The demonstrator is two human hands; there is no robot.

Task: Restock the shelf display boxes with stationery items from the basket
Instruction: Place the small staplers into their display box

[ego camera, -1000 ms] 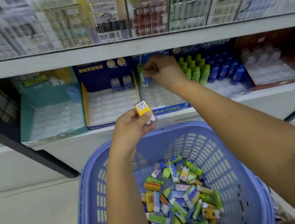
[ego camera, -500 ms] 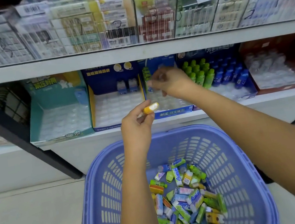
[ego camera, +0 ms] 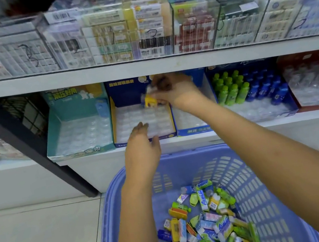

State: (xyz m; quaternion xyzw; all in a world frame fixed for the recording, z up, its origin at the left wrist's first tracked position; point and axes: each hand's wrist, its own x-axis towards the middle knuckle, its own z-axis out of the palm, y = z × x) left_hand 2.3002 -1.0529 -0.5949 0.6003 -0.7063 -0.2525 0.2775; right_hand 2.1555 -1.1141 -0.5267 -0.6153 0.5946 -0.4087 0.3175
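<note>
A blue plastic basket (ego camera: 274, 196) stands below me, holding several small stationery items (ego camera: 206, 221) in green, blue, yellow and white. On the lower shelf sits a blue-and-yellow display box (ego camera: 169, 134) lined with a clear tray of mostly vacant slots. My right hand (ego camera: 174, 91) reaches into the back of that box and pinches a small yellow item (ego camera: 149, 101) over the tray. My left hand (ego camera: 141, 147) hovers at the box's front edge, fingers apart, holding nothing.
A teal display box (ego camera: 55, 137) stands to the left, another blue box (ego camera: 194, 130) to the right, then green and blue bottles (ego camera: 250, 86) and a red box (ego camera: 317, 80). The upper shelf (ego camera: 144, 67) carries clear bins of packaged goods. A black post (ego camera: 30, 143) slants at left.
The yellow item passed from my left hand to my right, which moved left into the blue-and-yellow box. My left hand let go and now hangs open at the box front.
</note>
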